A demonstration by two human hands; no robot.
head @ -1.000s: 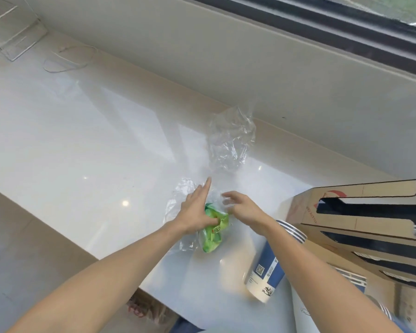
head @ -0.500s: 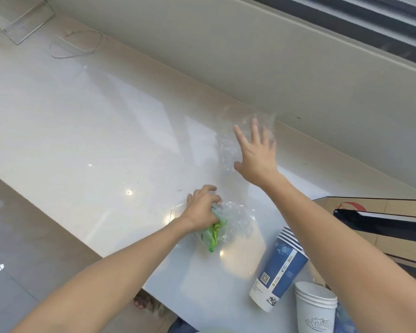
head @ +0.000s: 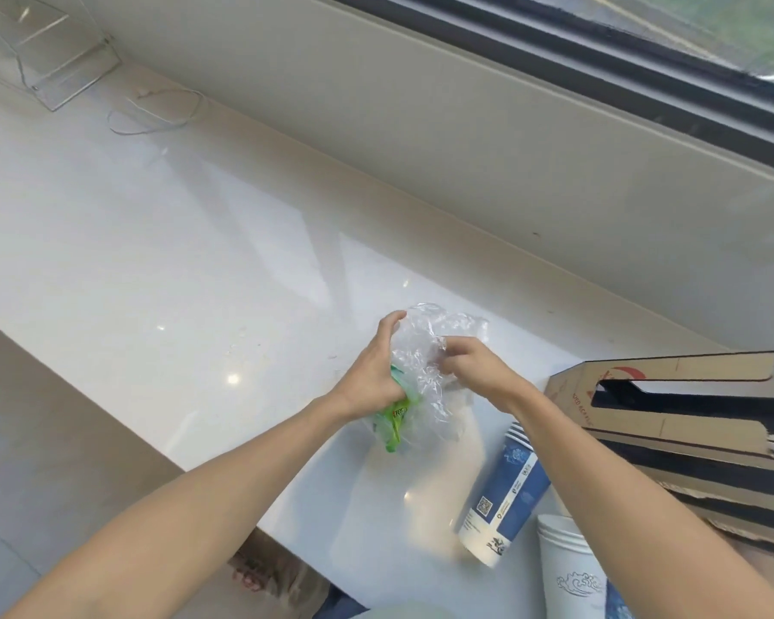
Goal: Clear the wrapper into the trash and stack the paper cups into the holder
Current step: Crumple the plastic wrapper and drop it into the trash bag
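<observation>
- Head view, left hand (head: 372, 373): grip closed round a bundle of clear plastic wrapper (head: 425, 373) with a green printed piece (head: 396, 419) hanging below the palm; thumb raised at the bundle's top edge.
- Head view, right hand (head: 470, 364): fingers curled, pinching the crumpled clear film from the opposite side, pressing it toward the left grip. Bundle sits between both hands, just above the white worktop (head: 175, 270).
- Below and to the right of the grip: a nested stack of blue paper cups (head: 506, 493) lying on its side; beside it a white paper cup stack (head: 568, 565), upright, partly behind the right forearm.
- Right of the grip: a cardboard holder (head: 671, 395) with dark slots, lying on the worktop.
- Step judged in hand: gathering the wrapper into one wad. Cups not yet stacked in the holder.
- Next move calls for: a single firm grip on the whole wad, loose film tucked in, then carriage to the trash; no bin is visible here.
</observation>
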